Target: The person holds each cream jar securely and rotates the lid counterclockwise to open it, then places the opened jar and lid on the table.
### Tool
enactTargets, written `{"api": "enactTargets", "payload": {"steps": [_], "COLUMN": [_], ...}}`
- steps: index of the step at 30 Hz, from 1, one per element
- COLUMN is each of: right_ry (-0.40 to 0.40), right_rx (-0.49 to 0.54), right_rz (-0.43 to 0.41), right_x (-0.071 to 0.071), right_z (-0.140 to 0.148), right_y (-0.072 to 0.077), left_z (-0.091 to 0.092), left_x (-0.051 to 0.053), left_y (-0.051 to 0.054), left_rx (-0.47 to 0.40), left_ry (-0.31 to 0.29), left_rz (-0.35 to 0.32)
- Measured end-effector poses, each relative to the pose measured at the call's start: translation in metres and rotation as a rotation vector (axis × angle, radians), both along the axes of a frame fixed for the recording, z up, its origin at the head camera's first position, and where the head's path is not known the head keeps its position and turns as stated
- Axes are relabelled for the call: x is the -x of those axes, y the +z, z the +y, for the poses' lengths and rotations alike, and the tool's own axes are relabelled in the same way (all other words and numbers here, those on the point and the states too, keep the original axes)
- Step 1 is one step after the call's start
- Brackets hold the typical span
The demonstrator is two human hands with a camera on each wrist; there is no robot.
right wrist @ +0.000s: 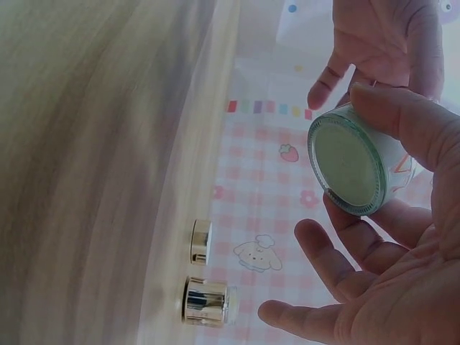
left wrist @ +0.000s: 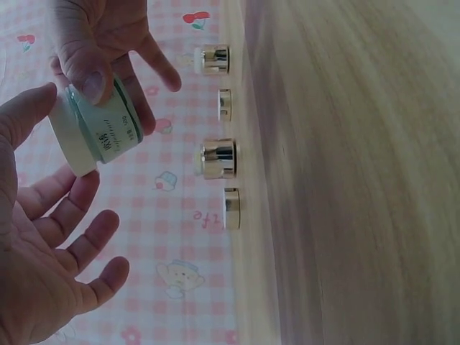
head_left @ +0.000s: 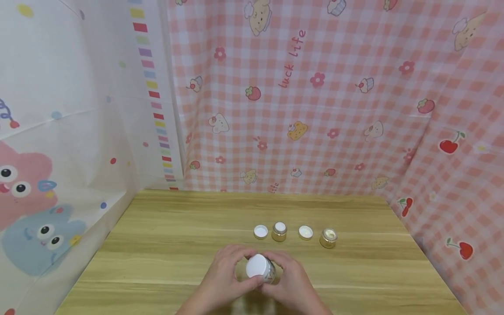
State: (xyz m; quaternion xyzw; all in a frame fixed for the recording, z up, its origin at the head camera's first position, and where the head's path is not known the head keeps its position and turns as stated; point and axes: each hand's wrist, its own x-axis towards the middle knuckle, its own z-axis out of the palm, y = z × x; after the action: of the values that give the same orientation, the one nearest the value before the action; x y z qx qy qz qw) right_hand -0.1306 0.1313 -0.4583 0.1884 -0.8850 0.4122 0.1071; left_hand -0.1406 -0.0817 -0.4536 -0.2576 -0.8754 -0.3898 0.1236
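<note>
A cream jar (head_left: 257, 266) with a white lid (left wrist: 66, 136) is held tilted above the table, between both hands. My left hand (head_left: 225, 273) pinches the lid between thumb and fingers; the other fingers are spread. My right hand (head_left: 290, 276) grips the glass body (left wrist: 108, 122), which bears a printed label. In the right wrist view the greenish jar bottom (right wrist: 348, 162) faces the camera. Beyond the hands stand two small gold jars without lids, one (head_left: 279, 232) with white contents and one (head_left: 328, 238) with pale yellow contents.
Two small lids lie on the wooden table (head_left: 177, 245) with their insides up: one lid (head_left: 260, 232) left of the white-filled jar, the other lid (head_left: 305, 232) between the two jars. A pink checked cloth (head_left: 299, 105) hangs behind; a white printed cloth (head_left: 94, 144) hangs at left.
</note>
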Motion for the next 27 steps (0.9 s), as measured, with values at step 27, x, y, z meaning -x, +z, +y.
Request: {"api": "enactTargets", "payload": {"steps": [27], "right_ry": [0.040], "right_rx": [-0.021], "right_rz": [-0.070], "right_x": [0.002], "right_z": [0.001], "right_y": [-0.001], "left_z": [-0.004], "left_x": [-0.001], "left_y": [0.016], "left_rx": [0.364], "left_ry": [-0.094], "left_rz": [0.243]}}
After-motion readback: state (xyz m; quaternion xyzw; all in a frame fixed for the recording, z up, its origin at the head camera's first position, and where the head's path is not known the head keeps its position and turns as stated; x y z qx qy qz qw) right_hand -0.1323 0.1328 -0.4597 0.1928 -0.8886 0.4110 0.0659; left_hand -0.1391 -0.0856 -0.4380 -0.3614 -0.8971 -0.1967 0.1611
